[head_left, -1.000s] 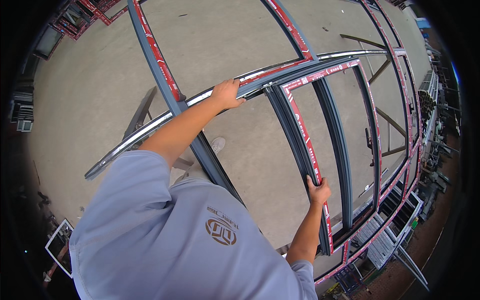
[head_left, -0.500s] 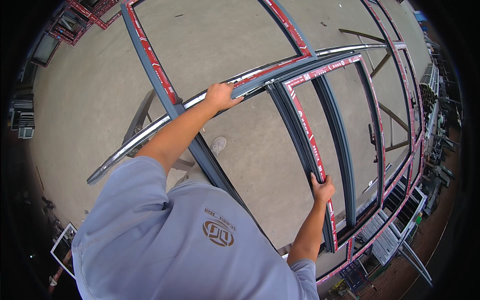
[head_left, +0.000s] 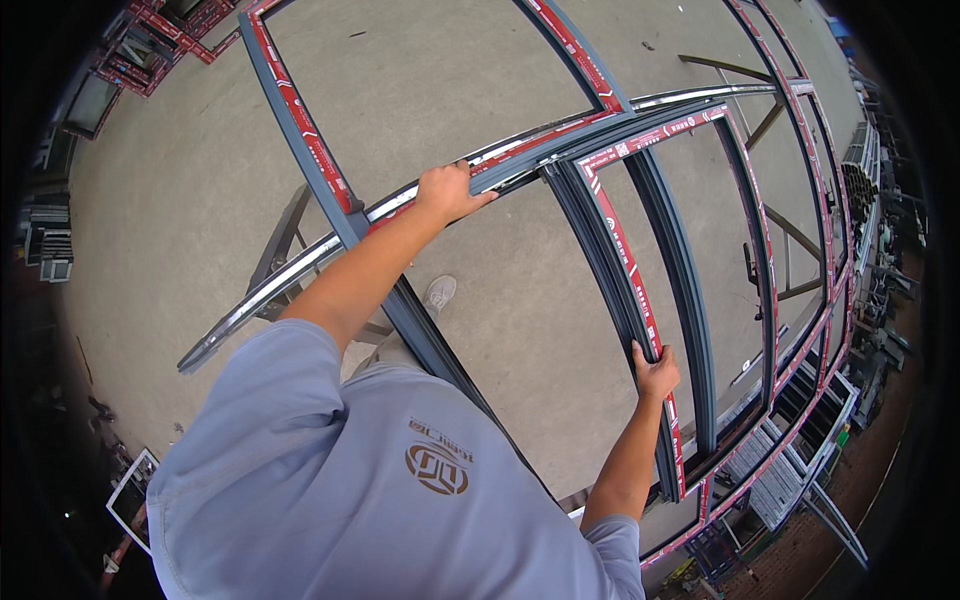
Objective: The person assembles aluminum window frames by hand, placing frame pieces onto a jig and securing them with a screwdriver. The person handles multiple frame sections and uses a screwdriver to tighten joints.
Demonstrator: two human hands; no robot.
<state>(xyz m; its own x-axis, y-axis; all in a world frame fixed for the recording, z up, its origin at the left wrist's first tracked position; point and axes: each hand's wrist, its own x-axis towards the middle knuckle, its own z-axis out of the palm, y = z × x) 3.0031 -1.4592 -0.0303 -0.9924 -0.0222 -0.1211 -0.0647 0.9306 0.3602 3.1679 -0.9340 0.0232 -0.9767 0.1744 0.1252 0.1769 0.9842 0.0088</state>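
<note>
A large dark grey window frame (head_left: 318, 205) with red protective tape lies in front of me. My left hand (head_left: 450, 193) is wrapped round its crossbar, thumb along the near edge. Inside the near opening sits a smaller window sash (head_left: 622, 252), also grey with red tape. Around the sash's left side rail my right hand (head_left: 657, 373) is closed, thumb on one side and fingers on the other. The sash's upper end meets the crossbar close to its right part. Where my left fingers curl over the far edge, their tips are hidden.
Metal rails (head_left: 262, 290) on stands hold the frame above a concrete floor (head_left: 180, 230). More taped frames (head_left: 832, 250) stand to the right. Stacked profiles (head_left: 768, 470) lie at lower right, and red-taped frames (head_left: 135, 55) at far left. My shoe (head_left: 439, 292) shows below the frame.
The sash has slid slightly to the right along the crossbar, and my right hand has moved with it. My left hand has shifted slightly right, still on the crossbar.
</note>
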